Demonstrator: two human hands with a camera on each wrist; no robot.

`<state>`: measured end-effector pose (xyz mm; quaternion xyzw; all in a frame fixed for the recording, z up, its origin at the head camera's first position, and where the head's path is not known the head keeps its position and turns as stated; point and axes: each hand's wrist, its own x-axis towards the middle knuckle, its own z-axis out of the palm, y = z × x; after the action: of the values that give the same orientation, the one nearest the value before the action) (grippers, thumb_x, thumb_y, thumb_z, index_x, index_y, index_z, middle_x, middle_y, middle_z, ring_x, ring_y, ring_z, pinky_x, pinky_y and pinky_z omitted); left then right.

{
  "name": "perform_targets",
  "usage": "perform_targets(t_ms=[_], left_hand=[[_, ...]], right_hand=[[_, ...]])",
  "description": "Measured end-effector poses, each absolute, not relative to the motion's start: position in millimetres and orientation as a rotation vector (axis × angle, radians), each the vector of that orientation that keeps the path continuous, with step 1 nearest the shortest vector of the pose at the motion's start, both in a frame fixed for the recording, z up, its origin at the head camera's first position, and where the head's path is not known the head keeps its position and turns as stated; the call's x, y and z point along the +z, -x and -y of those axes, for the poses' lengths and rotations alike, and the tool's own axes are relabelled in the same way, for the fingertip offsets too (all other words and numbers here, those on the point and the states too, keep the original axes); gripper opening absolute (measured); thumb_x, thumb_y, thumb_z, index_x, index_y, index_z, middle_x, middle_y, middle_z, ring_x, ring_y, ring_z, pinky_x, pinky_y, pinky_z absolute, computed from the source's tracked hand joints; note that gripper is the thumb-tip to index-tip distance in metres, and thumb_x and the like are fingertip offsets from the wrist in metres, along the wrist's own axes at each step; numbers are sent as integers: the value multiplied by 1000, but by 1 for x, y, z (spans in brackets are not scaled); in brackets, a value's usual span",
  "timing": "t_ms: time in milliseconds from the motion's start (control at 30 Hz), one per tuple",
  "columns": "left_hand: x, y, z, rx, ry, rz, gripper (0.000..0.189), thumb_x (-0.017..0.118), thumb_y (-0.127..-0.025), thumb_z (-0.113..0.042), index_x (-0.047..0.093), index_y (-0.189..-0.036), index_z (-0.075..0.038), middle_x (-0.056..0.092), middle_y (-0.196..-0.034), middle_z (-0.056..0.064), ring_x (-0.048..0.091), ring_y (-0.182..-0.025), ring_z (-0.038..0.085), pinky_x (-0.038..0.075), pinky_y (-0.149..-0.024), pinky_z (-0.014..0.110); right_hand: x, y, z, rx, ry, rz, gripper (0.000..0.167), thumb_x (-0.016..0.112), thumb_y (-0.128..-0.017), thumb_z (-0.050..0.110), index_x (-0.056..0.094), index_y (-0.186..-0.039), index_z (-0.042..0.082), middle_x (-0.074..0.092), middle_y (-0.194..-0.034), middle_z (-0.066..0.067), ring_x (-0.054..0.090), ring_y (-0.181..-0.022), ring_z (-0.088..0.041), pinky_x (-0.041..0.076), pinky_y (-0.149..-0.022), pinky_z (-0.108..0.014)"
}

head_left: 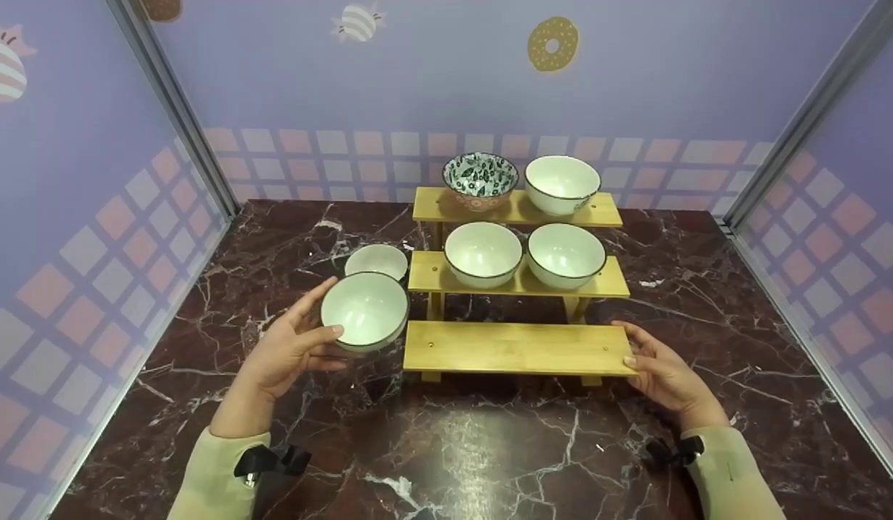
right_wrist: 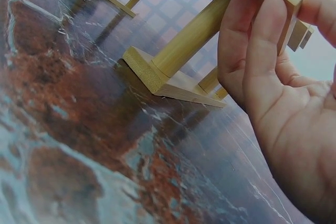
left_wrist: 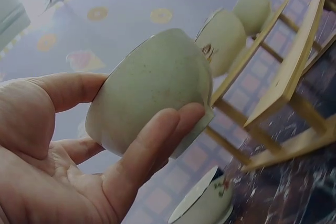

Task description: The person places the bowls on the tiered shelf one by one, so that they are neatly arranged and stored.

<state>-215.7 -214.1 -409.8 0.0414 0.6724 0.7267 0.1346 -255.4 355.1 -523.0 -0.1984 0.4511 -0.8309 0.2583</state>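
My left hand [head_left: 291, 347] grips a white bowl [head_left: 364, 309] with a dark rim, thumb at the rim and fingers under its side. It is tilted, left of the three-tier wooden rack [head_left: 518, 348]. In the left wrist view the bowl [left_wrist: 149, 87] shows a plain pale outside. My right hand [head_left: 663, 372] pinches the right end of the rack's lowest shelf. Fingers [right_wrist: 268, 19] lie under that board in the right wrist view. Two white bowls [head_left: 484, 253] stand on the middle shelf. On the top shelf are a patterned bowl [head_left: 480, 179] and a white bowl [head_left: 562, 184].
Another white bowl [head_left: 376, 261] sits on the dark marbled table [head_left: 489, 448], behind the held one and partly hidden by it. Purple walls [head_left: 446, 79] with a checkered band enclose the table at the back and both sides.
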Motion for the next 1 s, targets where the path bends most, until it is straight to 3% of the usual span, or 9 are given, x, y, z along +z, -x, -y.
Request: perform_targets(t_ms=[233,400,800,1000], left_hand=[[-409,216,193,2069,-202,-1907,86,63,-96,-1,16,-166,-18,17,-170,26,77,-85,25,69,-71,39],[-411,218,177,2036,-251,-1853,88,66,-95,-3,16,-166,-17,13,-170,26,77,-88,26,69,-73,40],[-417,228,132,1983,-330,-1753,86,65,-94,-3,21,-166,-22,33,-162,30,78,-84,29,69,-68,37],[-421,232,106,1962,-341,-1699,87,67,-94,-2,23,-165,-24,31,-164,29,78,-81,28,69,-66,35]], right_hand=[[-522,255,-355,-2248,552,-1222,61,31,-101,-17,27,-155,11,59,-134,-6,72,-106,-16,64,-87,-21],[-522,255,-354,-2249,542,-1217,60,31,-101,-17,34,-152,15,60,-132,-6,73,-106,-16,64,-87,-21],[-520,255,-353,-2256,532,-1237,60,34,-101,-17,30,-154,10,58,-134,-5,73,-109,-18,64,-90,-22],[-520,255,-353,-2256,535,-1224,60,33,-101,-17,36,-152,14,60,-133,-6,73,-108,-17,64,-90,-22]])
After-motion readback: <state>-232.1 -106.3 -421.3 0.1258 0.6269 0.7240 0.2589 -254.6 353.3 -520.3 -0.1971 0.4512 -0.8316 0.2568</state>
